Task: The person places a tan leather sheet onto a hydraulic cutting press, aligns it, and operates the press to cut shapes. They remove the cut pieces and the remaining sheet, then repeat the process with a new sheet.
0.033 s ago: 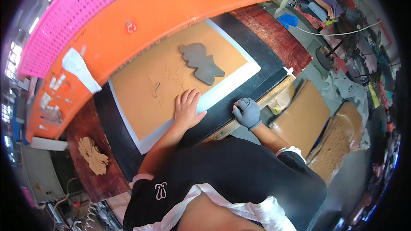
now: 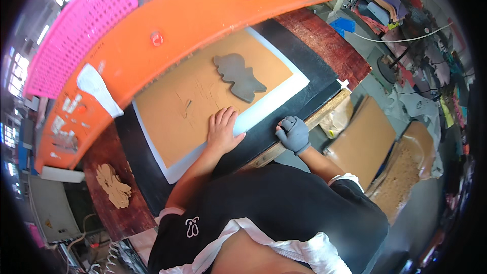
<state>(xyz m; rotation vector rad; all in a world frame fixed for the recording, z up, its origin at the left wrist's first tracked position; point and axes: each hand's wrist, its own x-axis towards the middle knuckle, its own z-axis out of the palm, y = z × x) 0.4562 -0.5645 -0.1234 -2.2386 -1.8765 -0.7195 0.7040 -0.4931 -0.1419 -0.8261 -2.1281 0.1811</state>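
My left hand (image 2: pixel 223 131) is bare and lies flat, fingers stretched, on the near edge of a tan sheet (image 2: pixel 167 137). Under that sheet shows a white sheet (image 2: pixel 278 99), resting on a black board (image 2: pixel 309 66). Farther off on the tan sheet is a grey, flat-topped block with a wavy outline (image 2: pixel 239 78), apart from both hands. Thin cut lines and a small slit mark the tan surface left of it. At the board's near right edge my right hand (image 2: pixel 293 135), in a grey glove with bare fingertips, is curled closed; whatever it may hold is hidden.
An orange machine beam (image 2: pixel 203 15) spans the far side, with a pink basket (image 2: pixel 83 30) on it. Tan cut pieces (image 2: pixel 113 185) are piled on the reddish side surface (image 2: pixel 101 213) at left. Brown sheets (image 2: pixel 362 139) stand to the right, past the wooden edge (image 2: pixel 324 111).
Both hands and the grey block keep their places. The picture has shifted very slightly, with the orange beam a little lower.
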